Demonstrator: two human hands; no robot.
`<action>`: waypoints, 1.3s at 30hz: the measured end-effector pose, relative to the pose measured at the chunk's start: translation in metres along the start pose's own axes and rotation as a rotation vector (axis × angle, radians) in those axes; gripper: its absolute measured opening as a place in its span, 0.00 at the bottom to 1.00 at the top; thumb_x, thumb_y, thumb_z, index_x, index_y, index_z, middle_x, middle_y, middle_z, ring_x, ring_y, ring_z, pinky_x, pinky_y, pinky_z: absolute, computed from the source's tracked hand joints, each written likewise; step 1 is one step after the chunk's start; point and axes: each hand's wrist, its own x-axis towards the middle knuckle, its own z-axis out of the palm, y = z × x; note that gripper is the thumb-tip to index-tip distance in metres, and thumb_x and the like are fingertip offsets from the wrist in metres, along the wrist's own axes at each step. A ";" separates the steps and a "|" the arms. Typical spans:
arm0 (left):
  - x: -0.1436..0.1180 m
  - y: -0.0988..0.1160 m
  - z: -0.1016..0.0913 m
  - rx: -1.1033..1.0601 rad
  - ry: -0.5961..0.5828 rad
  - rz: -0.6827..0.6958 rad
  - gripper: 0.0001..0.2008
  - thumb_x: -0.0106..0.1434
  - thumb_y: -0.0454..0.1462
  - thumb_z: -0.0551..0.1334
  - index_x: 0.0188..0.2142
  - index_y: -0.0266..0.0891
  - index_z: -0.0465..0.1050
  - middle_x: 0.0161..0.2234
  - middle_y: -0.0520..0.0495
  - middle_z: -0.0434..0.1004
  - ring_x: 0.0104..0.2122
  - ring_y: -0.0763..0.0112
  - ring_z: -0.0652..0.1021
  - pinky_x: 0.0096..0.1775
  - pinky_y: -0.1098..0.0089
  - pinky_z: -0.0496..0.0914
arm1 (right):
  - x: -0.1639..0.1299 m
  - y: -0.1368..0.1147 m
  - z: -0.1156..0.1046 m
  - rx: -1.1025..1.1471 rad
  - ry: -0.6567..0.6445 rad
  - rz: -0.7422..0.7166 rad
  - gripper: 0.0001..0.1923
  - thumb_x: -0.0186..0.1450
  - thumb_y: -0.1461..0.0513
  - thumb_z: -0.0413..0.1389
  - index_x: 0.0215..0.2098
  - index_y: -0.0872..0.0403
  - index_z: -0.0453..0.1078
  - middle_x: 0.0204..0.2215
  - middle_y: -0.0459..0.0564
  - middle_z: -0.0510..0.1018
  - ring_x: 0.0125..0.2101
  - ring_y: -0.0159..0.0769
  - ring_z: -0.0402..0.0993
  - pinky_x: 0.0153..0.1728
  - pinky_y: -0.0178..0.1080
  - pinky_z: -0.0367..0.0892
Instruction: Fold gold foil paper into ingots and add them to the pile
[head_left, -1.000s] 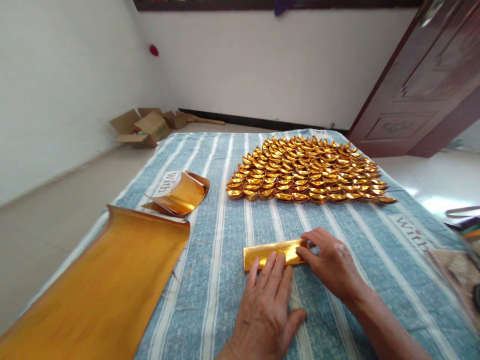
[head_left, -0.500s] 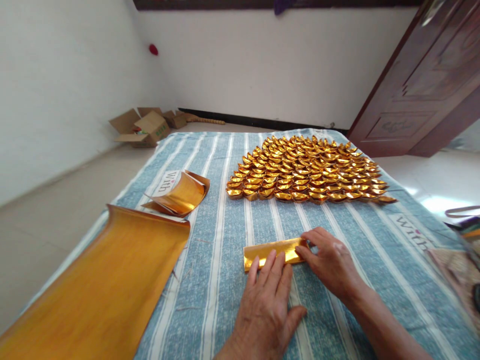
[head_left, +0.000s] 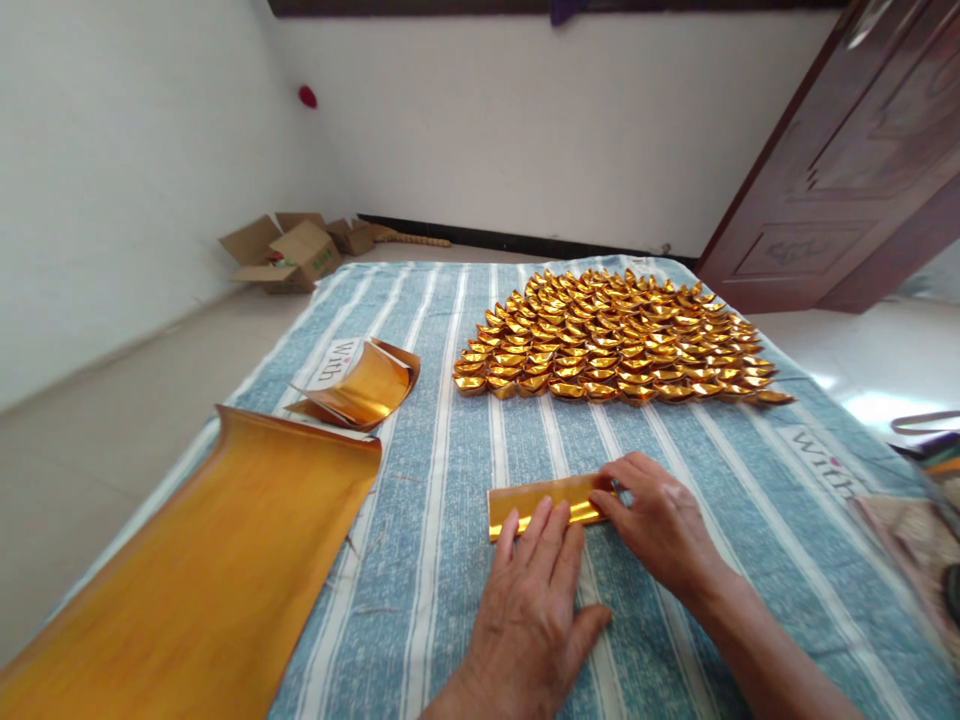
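My left hand [head_left: 536,600] lies flat, fingers spread a little, fingertips pressing the near edge of the folded gold strip [head_left: 544,497]; my right hand [head_left: 660,525] pinches the strip's right end between thumb and fingers. The strip lies flat on the striped cloth [head_left: 450,560], just ahead of me. Beyond it, well apart, sit rows of folded gold ingots [head_left: 611,340]. To my left lie a curled gold sheet [head_left: 360,385] and a long gold paper sheet [head_left: 210,560] reaching the cloth's left edge. Bare cloth runs between strip and ingots. An open cardboard box [head_left: 289,255] stands on the floor; I cannot tell its contents
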 end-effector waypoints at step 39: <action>0.006 0.002 -0.011 -0.066 -0.183 -0.092 0.28 0.62 0.46 0.61 0.58 0.35 0.62 0.62 0.37 0.61 0.61 0.50 0.61 0.58 0.45 0.59 | -0.001 -0.002 -0.013 -0.170 -0.159 -0.029 0.08 0.58 0.59 0.61 0.37 0.50 0.71 0.37 0.51 0.71 0.40 0.44 0.67 0.38 0.42 0.62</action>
